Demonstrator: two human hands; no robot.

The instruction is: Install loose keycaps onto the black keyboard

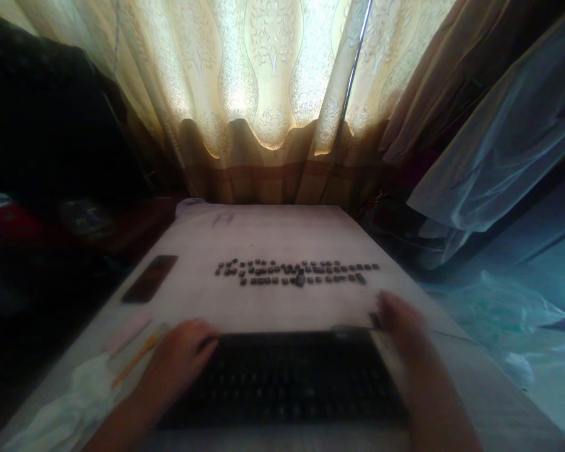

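Observation:
A black keyboard [292, 376] lies across the near part of the table, its keys only faintly visible. My left hand [183, 345] is at its upper left corner, fingers and thumb closed around the edge. Beyond the keyboard's upper right corner is my right hand [402, 320], smeared by motion. Close to its fingertips shows a small dark piece [375, 321]; I cannot tell whether the hand holds it. Farther back, many small dark keycaps [289, 270] lie loose in uneven rows.
On the left of the table [282, 232] lie a dark phone [150, 279], a pink block-like item [127, 331], an orange-handled tool [135, 361] and a crumpled white cloth [70, 402]. Patterned curtains [273, 75] hang behind. Clear plastic [508, 314] lies to the right.

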